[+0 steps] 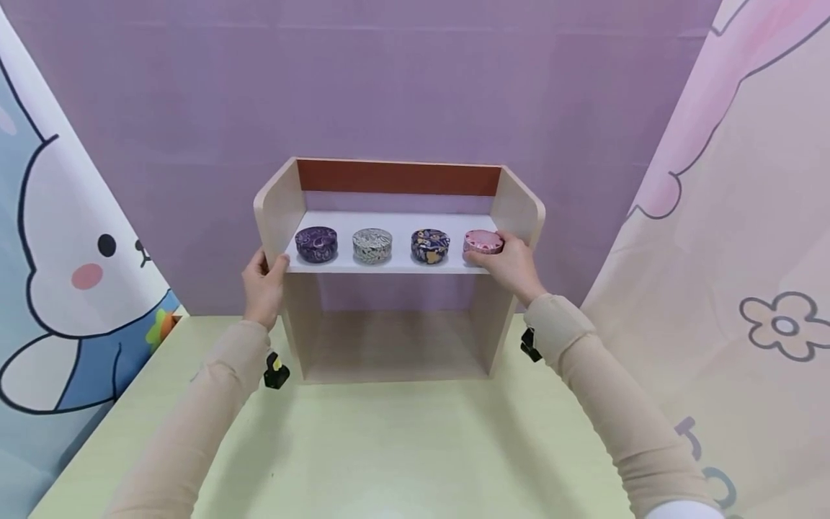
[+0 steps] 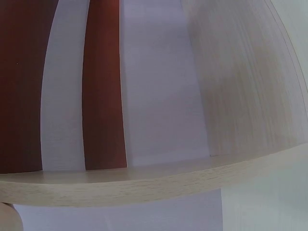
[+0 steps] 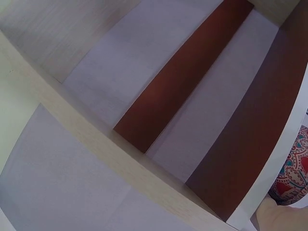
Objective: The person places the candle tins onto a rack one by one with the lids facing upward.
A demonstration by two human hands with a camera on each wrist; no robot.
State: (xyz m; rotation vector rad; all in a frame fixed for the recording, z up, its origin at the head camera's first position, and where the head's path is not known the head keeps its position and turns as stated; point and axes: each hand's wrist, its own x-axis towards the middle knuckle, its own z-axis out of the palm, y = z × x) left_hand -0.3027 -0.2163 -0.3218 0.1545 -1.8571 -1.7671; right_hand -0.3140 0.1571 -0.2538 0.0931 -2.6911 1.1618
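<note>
A small wooden shelf unit (image 1: 389,268) with a white upper board stands on the table. Four round patterned tins would be too exact to count, so several sit in a row: a dark purple tin (image 1: 316,245), a white-and-grey tin (image 1: 372,246), a navy-and-yellow tin (image 1: 430,246) and a pink-red tin (image 1: 481,242) at the right end. My right hand (image 1: 516,269) pinches the pink-red tin between thumb and fingers; part of this tin (image 3: 292,171) shows in the right wrist view. My left hand (image 1: 264,290) grips the unit's left side panel, thumb by the white board.
A pale green table (image 1: 389,447) bears the unit. Behind it hangs a purple backdrop (image 1: 402,86). Printed cloths flank the table, one with a rabbit (image 1: 84,245) on the left. Below the white board is a lower compartment (image 1: 395,346).
</note>
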